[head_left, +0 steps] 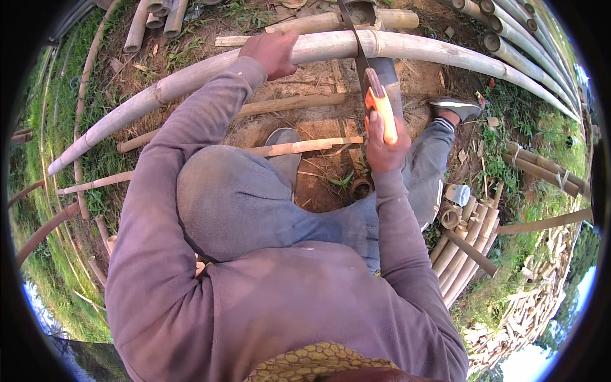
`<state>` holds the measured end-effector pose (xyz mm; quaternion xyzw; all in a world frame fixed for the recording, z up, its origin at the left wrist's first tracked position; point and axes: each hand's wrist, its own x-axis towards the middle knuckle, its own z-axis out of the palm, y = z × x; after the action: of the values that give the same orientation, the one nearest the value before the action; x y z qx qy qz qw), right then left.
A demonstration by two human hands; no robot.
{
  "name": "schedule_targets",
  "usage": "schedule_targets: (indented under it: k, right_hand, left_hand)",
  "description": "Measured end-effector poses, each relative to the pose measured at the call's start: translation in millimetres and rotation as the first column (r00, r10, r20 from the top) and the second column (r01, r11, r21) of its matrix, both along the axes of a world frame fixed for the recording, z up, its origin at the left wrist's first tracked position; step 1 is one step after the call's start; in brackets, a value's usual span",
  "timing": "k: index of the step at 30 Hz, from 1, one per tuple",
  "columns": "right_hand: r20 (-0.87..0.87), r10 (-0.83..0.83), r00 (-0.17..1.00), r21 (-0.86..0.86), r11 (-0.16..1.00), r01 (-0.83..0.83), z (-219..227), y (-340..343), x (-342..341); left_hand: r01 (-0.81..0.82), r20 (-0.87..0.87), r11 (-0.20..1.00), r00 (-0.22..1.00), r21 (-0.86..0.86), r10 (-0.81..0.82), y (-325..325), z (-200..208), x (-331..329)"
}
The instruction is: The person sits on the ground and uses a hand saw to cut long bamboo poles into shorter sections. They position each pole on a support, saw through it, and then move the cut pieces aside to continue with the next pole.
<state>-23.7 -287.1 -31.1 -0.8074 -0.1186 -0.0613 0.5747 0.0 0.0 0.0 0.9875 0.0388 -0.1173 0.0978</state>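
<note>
A long pale bamboo pole point(210, 73) runs across the far part of the view from left to right. My left hand point(272, 53) is closed around it, left of its middle. In my right hand point(386, 145) is the orange handle of a handsaw point(358, 48). The saw blade lies across the pole, touching it just left of a node; how deep it has gone in cannot be made out. Under the pole near the blade is another bamboo piece point(386, 81), pointing toward me and partly hidden by the saw.
Cut bamboo pieces point(461, 251) are stacked at the right with a white cup point(457, 194) near them. More poles point(509, 54) lie at the far right and short lengths point(139, 28) at the far left. A split strip point(305, 146) crosses near my foot. Bamboo scraps point(528, 312) are heaped lower right.
</note>
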Motion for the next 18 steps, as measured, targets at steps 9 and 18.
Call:
schedule_targets:
  k: [9, 18]
  right_hand:
    - [-0.102, -0.026, 0.994, -0.151, 0.988, 0.011, 62.1, -86.0, -131.7]
    - [0.076, -0.047, 0.996, -0.063, 0.997, 0.052, 28.4, -0.7, -4.4]
  left_hand:
    - [0.016, 0.064, 0.999, 0.998, 0.049, -0.020, 11.6, -0.2, -0.7]
    - [0.042, -0.011, 0.998, 0.999, 0.041, -0.042, -6.7, 7.7, 8.1]
